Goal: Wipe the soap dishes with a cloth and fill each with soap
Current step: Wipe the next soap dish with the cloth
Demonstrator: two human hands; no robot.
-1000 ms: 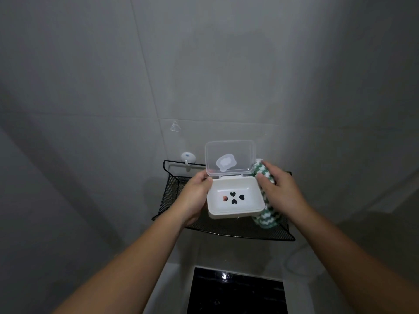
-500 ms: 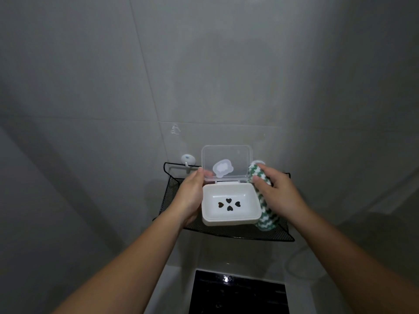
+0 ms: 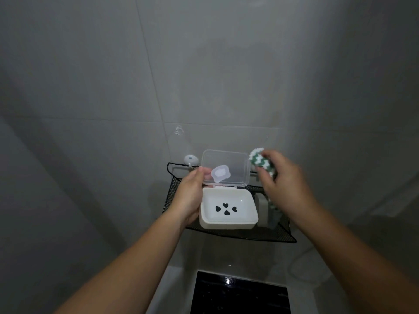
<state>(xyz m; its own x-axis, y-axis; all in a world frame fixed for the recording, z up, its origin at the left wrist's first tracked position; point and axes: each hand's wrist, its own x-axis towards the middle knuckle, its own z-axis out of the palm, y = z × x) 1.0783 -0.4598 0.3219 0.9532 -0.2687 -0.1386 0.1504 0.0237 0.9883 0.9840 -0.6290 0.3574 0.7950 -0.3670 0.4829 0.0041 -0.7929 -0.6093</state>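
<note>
The left hand (image 3: 189,197) gripped the dish (image 3: 229,219) by its left side, fingers curled beneath and the thumb lying against the left edge of the lid (image 3: 235,164). The dish was white, with four heart-shaped holes in its floor, and it was held over the left part of a black mesh rack (image 3: 240,235) fixed to the grey tiled wall (image 3: 204,75). The clear lid stood open and upright along the dish's far edge. The right hand (image 3: 284,184), blurred, had its fingers curled round a green-and-white cloth (image 3: 259,160), bunched just right of the lid's far right corner and above the rack. The cloth's tail hung down behind that hand. A pale object (image 3: 263,207) sat in the rack right of the dish; what it was could not be told. A white hook (image 3: 191,159) was on the wall left of the lid, and a glossy black surface (image 3: 240,295) lay near, below the rack.
</note>
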